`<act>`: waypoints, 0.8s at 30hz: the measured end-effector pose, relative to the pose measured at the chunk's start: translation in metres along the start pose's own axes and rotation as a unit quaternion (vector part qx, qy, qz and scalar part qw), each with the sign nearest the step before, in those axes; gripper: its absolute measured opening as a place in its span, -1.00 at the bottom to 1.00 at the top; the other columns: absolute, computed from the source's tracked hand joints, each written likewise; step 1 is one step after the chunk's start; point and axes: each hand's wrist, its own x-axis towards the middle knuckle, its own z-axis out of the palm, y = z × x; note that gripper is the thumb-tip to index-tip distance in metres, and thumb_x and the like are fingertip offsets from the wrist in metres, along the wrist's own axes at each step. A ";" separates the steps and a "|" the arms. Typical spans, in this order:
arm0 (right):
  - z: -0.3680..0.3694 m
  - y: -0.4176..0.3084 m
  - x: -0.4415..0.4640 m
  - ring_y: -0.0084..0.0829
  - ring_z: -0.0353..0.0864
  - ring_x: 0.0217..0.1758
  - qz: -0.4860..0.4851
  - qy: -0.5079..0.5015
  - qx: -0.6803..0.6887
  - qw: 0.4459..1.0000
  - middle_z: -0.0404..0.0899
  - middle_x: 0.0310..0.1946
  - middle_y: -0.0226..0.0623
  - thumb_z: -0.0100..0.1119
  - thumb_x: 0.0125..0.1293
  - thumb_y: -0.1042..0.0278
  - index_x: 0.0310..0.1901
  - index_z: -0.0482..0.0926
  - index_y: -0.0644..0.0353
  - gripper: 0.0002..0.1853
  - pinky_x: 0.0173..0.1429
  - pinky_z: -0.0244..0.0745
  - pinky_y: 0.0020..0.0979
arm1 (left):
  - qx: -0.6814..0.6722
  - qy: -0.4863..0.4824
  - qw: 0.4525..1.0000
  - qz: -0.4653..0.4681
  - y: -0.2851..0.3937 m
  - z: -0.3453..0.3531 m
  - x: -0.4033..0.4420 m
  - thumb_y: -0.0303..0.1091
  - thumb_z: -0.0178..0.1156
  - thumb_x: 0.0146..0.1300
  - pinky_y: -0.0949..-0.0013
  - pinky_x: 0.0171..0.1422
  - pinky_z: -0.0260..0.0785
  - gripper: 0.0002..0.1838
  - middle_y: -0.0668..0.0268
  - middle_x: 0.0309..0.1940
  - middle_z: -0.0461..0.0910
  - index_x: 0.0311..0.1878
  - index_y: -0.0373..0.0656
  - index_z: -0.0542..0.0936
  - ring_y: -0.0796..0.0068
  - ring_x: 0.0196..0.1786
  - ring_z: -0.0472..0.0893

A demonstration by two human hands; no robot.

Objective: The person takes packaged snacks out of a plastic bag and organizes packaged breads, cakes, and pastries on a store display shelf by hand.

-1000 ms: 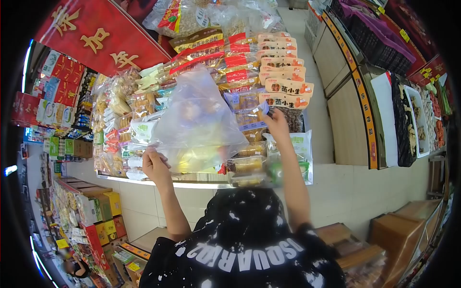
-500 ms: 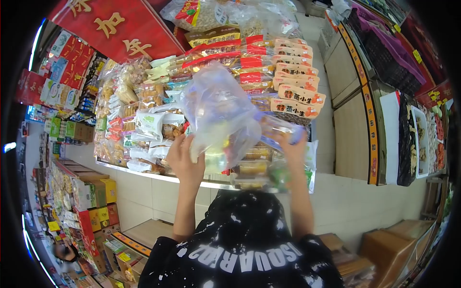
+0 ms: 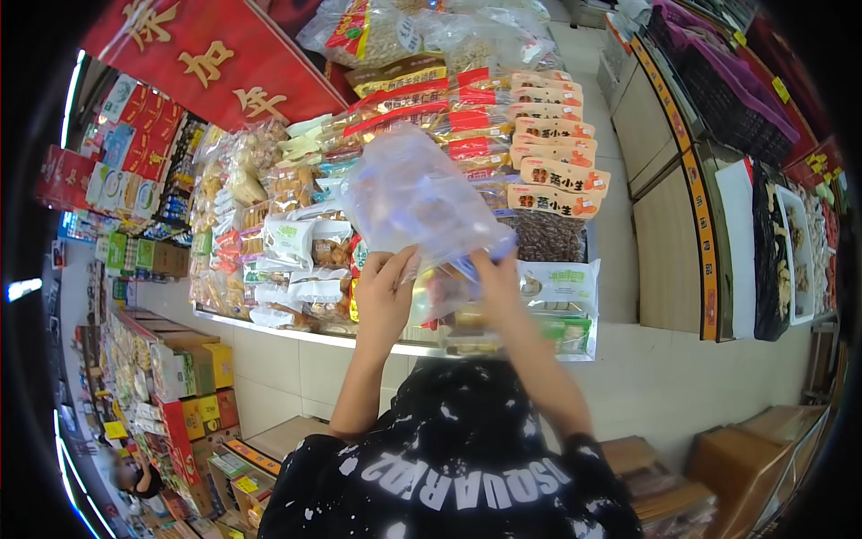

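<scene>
A translucent, bluish-white plastic bag [image 3: 420, 193] hangs over the packed snack display, blurred by motion. My left hand [image 3: 386, 286] pinches its near edge from the left. At its right corner my right hand [image 3: 499, 286] is closed on the plastic, partly smeared. Something reddish and yellow shows through the thin film between my hands, too blurred to name. Under and beyond the bag lie rows of packaged snacks. A white and green snack packet [image 3: 564, 281] sits just right of my right hand.
Orange-topped snack bags [image 3: 558, 202] line the display's right side. A metal edge [image 3: 314, 328] runs along its front. A red sign [image 3: 224, 63] stands at the back left. Across the aisle are a wooden counter [image 3: 678, 260] and a white tray [image 3: 795, 260]. Cardboard boxes [image 3: 741, 463] stand behind right.
My right hand has moved left and inward, bringing the stretched side of the bag with it. My left hand has shifted right. Both hands are now closer together.
</scene>
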 end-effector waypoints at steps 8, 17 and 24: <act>0.021 0.044 0.030 -0.51 0.57 -0.22 0.064 -0.325 -0.201 0.922 0.59 -0.21 -0.32 0.12 0.35 0.22 -0.06 0.57 0.25 -0.72 -0.12 0.51 -0.50 | -0.022 0.044 0.999 -0.017 -0.014 -0.016 0.002 -0.50 0.19 0.25 0.44 -0.28 0.34 -0.74 0.23 -0.36 0.52 0.00 -0.18 0.64 0.45 -0.38 0.50; -0.072 -0.011 0.156 -0.36 0.46 0.21 -0.225 -0.120 -0.346 0.903 0.49 0.14 -0.17 0.17 0.24 0.26 0.17 0.46 0.21 -0.53 0.27 0.36 -0.34 | -0.089 0.112 0.983 -0.116 -0.059 -0.044 -0.011 -0.53 0.05 0.33 0.53 -0.23 0.34 -0.76 0.28 -0.35 0.56 -0.01 -0.29 0.62 0.58 -0.34 0.50; -0.008 0.009 0.174 -0.04 0.20 0.39 -0.293 -0.198 -0.754 0.554 0.36 0.25 0.02 0.37 0.01 0.06 0.37 0.25 0.11 -0.13 0.45 0.03 0.05 | -0.021 0.114 0.986 -0.116 -0.061 -0.053 -0.017 -0.62 0.12 0.17 0.39 -0.17 0.43 -0.67 0.22 -0.20 0.56 0.01 -0.21 0.62 0.44 -0.25 0.54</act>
